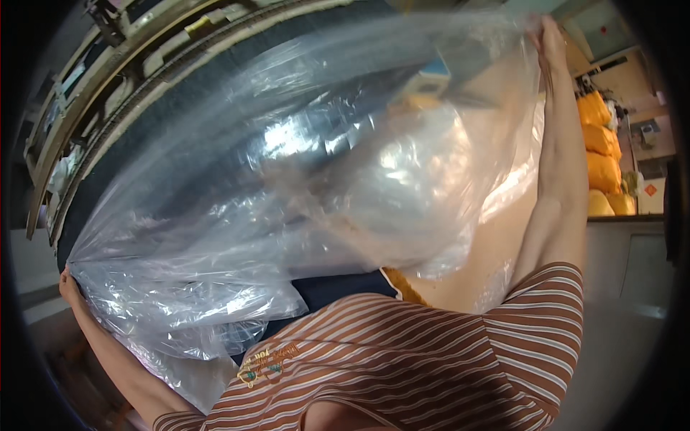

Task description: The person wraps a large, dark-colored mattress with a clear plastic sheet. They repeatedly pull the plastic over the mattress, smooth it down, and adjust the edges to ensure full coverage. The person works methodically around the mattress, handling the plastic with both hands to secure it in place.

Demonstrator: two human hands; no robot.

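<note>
A wide sheet of clear, crinkled plastic film (287,194) stretches between my two hands, with bright glare on its folds. My left hand (70,286), low at the far left, is closed on a gathered edge of it. High on the right, my raised right hand (550,49) grips the opposite edge, its arm reaching far out. Whether the film is a single layer or a bag, I cannot tell. Part of it drapes toward my body over a dark navy cloth (345,291). Behind the film a blue and white box (434,75) shows blurred.
Under the film lies a dark tabletop (93,197) with a curved-looking far edge. Wooden rails (108,86) run beyond it at the upper left. Several orange-yellow sacks (601,144) are stacked at the right. A golden-brown piece (406,287) sits beside the navy cloth.
</note>
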